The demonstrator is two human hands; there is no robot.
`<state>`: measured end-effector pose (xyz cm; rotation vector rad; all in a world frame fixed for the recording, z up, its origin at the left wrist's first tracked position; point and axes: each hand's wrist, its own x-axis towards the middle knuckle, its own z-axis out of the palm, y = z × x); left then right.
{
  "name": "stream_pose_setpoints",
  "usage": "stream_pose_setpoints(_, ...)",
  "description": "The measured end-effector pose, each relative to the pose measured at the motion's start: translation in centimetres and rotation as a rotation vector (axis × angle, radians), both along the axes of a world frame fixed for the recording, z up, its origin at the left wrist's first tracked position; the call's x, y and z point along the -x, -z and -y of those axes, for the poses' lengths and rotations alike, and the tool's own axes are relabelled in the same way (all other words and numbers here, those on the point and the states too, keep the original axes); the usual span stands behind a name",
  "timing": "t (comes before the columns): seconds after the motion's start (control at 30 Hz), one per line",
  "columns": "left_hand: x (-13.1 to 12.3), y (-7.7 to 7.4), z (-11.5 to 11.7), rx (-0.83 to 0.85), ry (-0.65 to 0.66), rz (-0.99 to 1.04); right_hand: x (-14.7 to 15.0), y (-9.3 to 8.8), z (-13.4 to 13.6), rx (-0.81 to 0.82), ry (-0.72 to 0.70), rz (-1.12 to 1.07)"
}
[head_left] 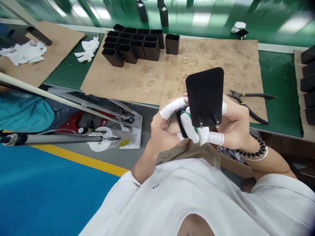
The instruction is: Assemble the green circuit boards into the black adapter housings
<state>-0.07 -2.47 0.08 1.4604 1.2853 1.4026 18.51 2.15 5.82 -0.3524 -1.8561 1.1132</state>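
Observation:
My left hand (163, 127), white cots on its fingers, is closed round a dark open-ended housing (181, 124), held in front of my waist. My right hand (233, 124), also with white finger cots, grips a black rounded plate (205, 96) with two short metal pins at its lower edge. Under the plate, a thin green board (199, 139) shows its edge between my fingers. Plate and fingers hide much of the housing's mouth, so whether the board reaches inside cannot be told. Cutting pliers (246, 98) with black and yellow handles lie beside my right hand.
Several dark housings (151, 49) stand grouped on the cardboard (197, 62) at the back. More housings (310, 82) line the right edge. White gloves (88, 49) lie on the left. A small white-and-black part (239, 29) sits at the back. A machine (105, 139) and another person's sleeve (24, 113) are left.

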Motion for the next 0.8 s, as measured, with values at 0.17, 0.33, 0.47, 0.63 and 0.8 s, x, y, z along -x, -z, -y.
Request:
stream_pose_setpoints(0.17,-0.4,-0.4,-0.2,-0.2,0.019,0.007,0.0,0.5,0.0,0.06,0.039,-0.003)
stream_pose_setpoints(0.33,-1.1,-1.7,0.2,-0.262,0.003,0.093,-0.1,1.1,0.0,0.096,0.067,-0.014)
stream_pose_setpoints(0.47,-0.7,-1.4,0.2,-0.211,0.055,0.034,-0.3,1.4,0.0,0.12,0.075,-0.001)
stream_pose_setpoints(0.63,-0.5,-0.8,-0.2,-0.191,0.053,0.019,-0.1,1.9,0.1,0.215,0.05,-0.08)
stream_pose_setpoints(0.8,-0.9,-1.1,-0.3,-0.204,0.044,0.02,0.2,2.4,0.1,0.342,0.033,-0.142)
